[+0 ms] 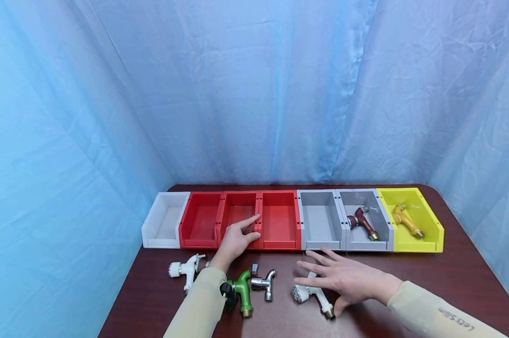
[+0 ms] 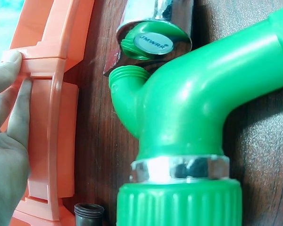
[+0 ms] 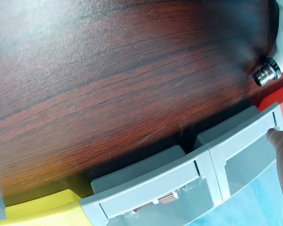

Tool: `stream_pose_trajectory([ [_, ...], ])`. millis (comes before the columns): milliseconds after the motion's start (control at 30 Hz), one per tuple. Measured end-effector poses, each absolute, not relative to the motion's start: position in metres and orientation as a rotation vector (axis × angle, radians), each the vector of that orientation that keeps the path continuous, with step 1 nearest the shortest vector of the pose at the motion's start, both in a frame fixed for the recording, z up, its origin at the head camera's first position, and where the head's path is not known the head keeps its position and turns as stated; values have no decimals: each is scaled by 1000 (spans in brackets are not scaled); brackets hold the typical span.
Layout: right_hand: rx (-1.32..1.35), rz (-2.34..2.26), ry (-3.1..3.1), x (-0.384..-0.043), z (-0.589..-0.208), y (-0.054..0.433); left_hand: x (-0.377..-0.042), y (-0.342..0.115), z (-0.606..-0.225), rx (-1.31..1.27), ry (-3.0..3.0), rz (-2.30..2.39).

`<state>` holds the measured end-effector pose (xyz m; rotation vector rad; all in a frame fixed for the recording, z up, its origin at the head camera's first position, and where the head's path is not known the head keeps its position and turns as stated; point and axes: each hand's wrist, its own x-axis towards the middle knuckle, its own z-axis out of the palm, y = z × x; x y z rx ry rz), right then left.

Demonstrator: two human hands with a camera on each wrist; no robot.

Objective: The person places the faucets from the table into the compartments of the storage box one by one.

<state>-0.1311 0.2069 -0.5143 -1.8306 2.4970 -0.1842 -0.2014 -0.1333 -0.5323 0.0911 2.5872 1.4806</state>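
Note:
My left hand (image 1: pixel 234 240) reaches to the row of red bins, its fingertips at the divider between the middle and right red bins (image 1: pixel 280 245). In the left wrist view its fingers (image 2: pixel 20 115) lie against a bin's front edge. My right hand (image 1: pixel 343 277) spreads its fingers over a white tap (image 1: pixel 320 298) lying on the table, partly covering it. A green tap (image 1: pixel 242 291) with a black part lies beside my left forearm. A chrome tap (image 1: pixel 263 284) lies just right of it. Another white tap (image 1: pixel 188 270) is left of that forearm, which partly hides it.
At the row's left end stands a white bin (image 1: pixel 161 242). Two grey bins (image 1: pixel 323 244) follow the red ones; the right one holds a brown tap (image 1: pixel 363 224). A yellow bin (image 1: pixel 419 246) at the right end holds a yellow tap (image 1: pixel 406 222). Blue curtains (image 1: pixel 254 94) surround the table (image 1: pixel 466 281).

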Motion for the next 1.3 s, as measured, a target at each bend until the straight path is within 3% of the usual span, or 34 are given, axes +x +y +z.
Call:
stream_pose_trajectory([
  [1300, -1723, -138, 2349, -117, -522, 192, -200, -133, -529, 110, 2580, 1503],
])
